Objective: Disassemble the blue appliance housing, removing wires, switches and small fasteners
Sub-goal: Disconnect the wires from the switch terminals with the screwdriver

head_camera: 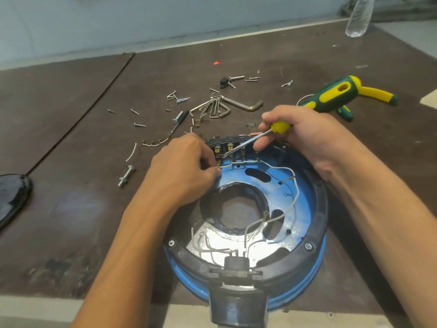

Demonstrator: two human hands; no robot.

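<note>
- Brown bench (71, 197), pretty scuffed up, pale wall behind it. The blue housing (279, 192) sits at the near edge, open side up, with a black rim around it and a big round hole in the middle.
- At the housing's far rim there's a black switch block (233, 147) with a row of metal terminals. A short jumper wire (237, 162) runs along under them.
- Left grip (182, 169) is curled in, fingertips pinched on the left end of that jumper wire.
- Right grip (307, 138) is clamped round the yellow handle of a screwdriver (257, 138), with the blade slanting down into the terminals.
- A long white wire (294, 197) loops loosely across the blue floor of the housing.
- Just past the housing lie cut wire bits (153, 142), loose screws (139, 125), a fat bolt (126, 176) and a bunch of hex keys (220, 107).
- Further right there's a green and yellow tool (335, 95). A clear plastic bottle (358, 17) stands at the back corner.
- Some black part (11, 197) lies at the left edge, can't tell what it is.
</note>
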